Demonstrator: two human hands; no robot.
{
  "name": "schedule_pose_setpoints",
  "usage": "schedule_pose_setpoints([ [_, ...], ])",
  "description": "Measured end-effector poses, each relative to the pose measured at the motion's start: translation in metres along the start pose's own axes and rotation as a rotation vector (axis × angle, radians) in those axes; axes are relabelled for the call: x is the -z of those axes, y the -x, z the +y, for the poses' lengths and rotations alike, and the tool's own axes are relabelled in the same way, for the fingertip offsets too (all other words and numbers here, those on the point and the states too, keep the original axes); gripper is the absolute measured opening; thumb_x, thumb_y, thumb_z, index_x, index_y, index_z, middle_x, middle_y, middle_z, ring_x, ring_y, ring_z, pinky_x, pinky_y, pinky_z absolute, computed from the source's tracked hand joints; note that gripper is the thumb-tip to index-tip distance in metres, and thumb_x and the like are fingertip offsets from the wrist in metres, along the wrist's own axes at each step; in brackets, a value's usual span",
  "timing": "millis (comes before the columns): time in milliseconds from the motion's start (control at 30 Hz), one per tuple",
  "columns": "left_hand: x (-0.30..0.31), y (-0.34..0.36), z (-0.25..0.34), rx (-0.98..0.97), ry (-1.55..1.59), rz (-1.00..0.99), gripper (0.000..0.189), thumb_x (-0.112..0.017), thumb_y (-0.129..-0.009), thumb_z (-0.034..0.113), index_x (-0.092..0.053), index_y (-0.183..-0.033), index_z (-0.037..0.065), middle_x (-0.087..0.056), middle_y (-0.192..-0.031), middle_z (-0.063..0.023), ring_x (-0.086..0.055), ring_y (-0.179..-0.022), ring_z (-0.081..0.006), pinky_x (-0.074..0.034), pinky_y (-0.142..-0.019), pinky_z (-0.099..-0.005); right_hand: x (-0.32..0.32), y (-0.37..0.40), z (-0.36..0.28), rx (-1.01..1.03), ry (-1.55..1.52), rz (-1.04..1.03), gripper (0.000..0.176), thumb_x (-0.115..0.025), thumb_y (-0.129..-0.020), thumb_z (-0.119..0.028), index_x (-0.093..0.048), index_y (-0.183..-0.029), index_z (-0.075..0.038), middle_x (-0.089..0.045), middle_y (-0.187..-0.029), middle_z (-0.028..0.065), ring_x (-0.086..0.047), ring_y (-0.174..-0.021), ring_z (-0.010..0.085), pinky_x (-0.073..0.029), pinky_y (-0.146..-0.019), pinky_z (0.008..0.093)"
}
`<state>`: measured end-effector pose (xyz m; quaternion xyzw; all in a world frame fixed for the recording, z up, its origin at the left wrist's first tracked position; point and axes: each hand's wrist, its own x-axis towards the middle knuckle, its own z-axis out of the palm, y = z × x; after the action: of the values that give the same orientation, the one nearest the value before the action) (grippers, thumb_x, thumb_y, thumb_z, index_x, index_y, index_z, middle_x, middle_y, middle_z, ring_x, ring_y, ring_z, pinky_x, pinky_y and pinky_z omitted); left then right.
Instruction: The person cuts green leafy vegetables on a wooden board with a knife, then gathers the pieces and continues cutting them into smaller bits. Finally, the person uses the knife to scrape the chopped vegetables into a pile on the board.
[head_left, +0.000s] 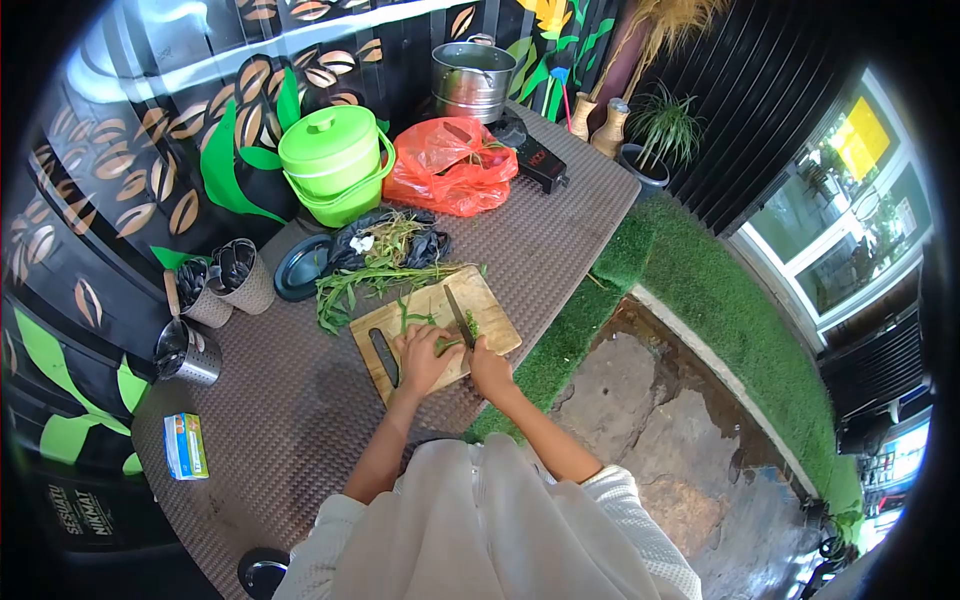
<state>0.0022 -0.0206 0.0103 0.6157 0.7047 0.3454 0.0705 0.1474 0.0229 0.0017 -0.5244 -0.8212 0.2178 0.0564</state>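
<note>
A wooden cutting board (496, 305) lies near the table's right edge. My right hand (490, 370) is wrapped round the handle of a knife (458, 312), its blade pointing away from me over the board. Just left of the blade, my left hand (424, 356) presses bent fingers on leafy green stems, which its fingers partly hide. Small chopped green pieces (472, 325) sit to the right of the blade. More green stems (405, 312) rest on the board. Past the board's far left side spreads a bunch of leafy greens (365, 288).
Behind the greens are a black plastic bag (425, 243) with plant scraps, a dark round lid (302, 268), a green lidded bucket (335, 165), a red plastic bag (450, 170), a portable stove (540, 165) and a metal pot (472, 80). Containers (245, 275) and a small packet (186, 446) stand left.
</note>
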Motion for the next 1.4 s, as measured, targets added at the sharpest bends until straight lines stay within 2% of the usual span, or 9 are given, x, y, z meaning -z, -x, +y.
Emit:
schedule_pose_setpoints([
  [167,0.001,0.000,-0.005,0.048,-0.078,0.042,0.018,-0.069,-0.077,0.030,-0.070,-0.082,0.013,-0.063,-0.093,0.0012,-0.050,-0.096,-0.0196,-0.027,-0.086,-0.0379,-0.004,-0.001,0.001,-0.017,-0.020,-0.009,0.033,-0.046,-0.088,-0.013,-0.035,-0.112,0.005,-0.064,-0.082,0.0267,-0.065,-0.076,0.0413,-0.052,-0.063,0.0479],
  [267,-0.001,0.002,0.003,-0.029,0.010,0.031,0.013,-0.068,-0.078,0.025,-0.070,-0.081,0.012,-0.063,-0.091,0.0008,-0.050,-0.095,-0.0203,-0.028,-0.085,-0.0369,0.005,0.004,-0.001,-0.012,0.004,-0.040,0.029,-0.046,-0.087,-0.012,-0.037,-0.109,0.004,-0.064,-0.082,0.0268,-0.065,-0.077,0.0413,-0.053,-0.064,0.0477],
  [500,-0.017,-0.002,0.008,0.014,0.044,0.013,0.011,-0.069,-0.077,0.020,-0.071,-0.083,0.012,-0.064,-0.088,-0.0016,-0.051,-0.094,-0.0212,-0.027,-0.083,-0.0377,0.019,0.010,-0.002,-0.032,0.038,-0.106,0.026,-0.047,-0.085,-0.009,-0.038,-0.106,0.002,-0.064,-0.084,0.0267,-0.065,-0.079,0.0403,-0.053,-0.066,0.0468],
  [700,-0.033,0.002,0.010,0.048,0.031,0.119,0.010,-0.067,-0.078,0.018,-0.069,-0.083,0.009,-0.063,-0.089,-0.0014,-0.050,-0.093,-0.0209,-0.029,-0.083,-0.0371,0.006,0.017,-0.008,-0.050,0.031,0.011,0.024,-0.048,-0.084,-0.007,-0.038,-0.104,0.003,-0.065,-0.079,0.0246,-0.066,-0.076,0.0391,-0.053,-0.065,0.0465],
  [933,-0.037,0.007,0.009,-0.067,0.037,0.208,0.008,-0.065,-0.079,0.013,-0.068,-0.082,0.007,-0.063,-0.088,-0.0021,-0.052,-0.090,-0.0207,-0.031,-0.081,-0.0350,0.004,-0.001,-0.005,0.004,0.045,-0.009,0.026,-0.050,-0.083,-0.007,-0.037,-0.103,0.002,-0.065,-0.079,0.0252,-0.066,-0.075,0.0385,-0.054,-0.060,0.0453],
  [1000,-0.039,0.007,0.005,-0.067,0.062,0.213,0.008,-0.064,-0.079,0.012,-0.068,-0.082,0.007,-0.063,-0.087,-0.0022,-0.052,-0.090,-0.0209,-0.031,-0.082,-0.0351,0.011,0.000,-0.002,0.061,0.128,-0.038,0.022,-0.046,-0.088,-0.013,-0.041,-0.103,0.002,-0.067,-0.079,0.0211,-0.068,-0.073,0.0331,-0.056,-0.058,0.0398],
  [1167,-0.029,0.005,0.010,0.010,0.162,0.087,0.026,-0.060,-0.082,0.010,-0.054,-0.108,0.008,-0.063,-0.091,-0.0035,-0.051,-0.098,-0.0244,-0.031,-0.087,-0.0395,-0.001,0.013,-0.014,-0.044,0.051,-0.003,0.024,-0.048,-0.085,-0.010,-0.039,-0.104,0.003,-0.065,-0.079,0.0235,-0.067,-0.074,0.0363,-0.055,-0.060,0.0426],
  [1200,-0.030,0.005,0.010,0.012,0.165,0.086,0.026,-0.060,-0.082,0.010,-0.054,-0.108,0.008,-0.063,-0.091,-0.0035,-0.051,-0.098,-0.0244,-0.031,-0.087,-0.0395,-0.003,0.013,-0.015,-0.078,0.009,-0.005,0.025,-0.048,-0.084,-0.008,-0.038,-0.104,0.003,-0.064,-0.079,0.0264,-0.066,-0.075,0.0399,-0.054,-0.063,0.0458],
  [1400,-0.030,0.003,0.011,0.076,0.177,0.058,0.028,-0.059,-0.084,0.008,-0.048,-0.109,0.009,-0.063,-0.092,-0.0054,-0.050,-0.096,-0.0265,-0.030,-0.088,-0.0410,0.011,-0.005,-0.008,0.032,0.021,-0.029,0.022,-0.045,-0.086,-0.009,-0.039,-0.103,0.003,-0.064,-0.081,0.0263,-0.066,-0.074,0.0385,-0.054,-0.061,0.0453],
])
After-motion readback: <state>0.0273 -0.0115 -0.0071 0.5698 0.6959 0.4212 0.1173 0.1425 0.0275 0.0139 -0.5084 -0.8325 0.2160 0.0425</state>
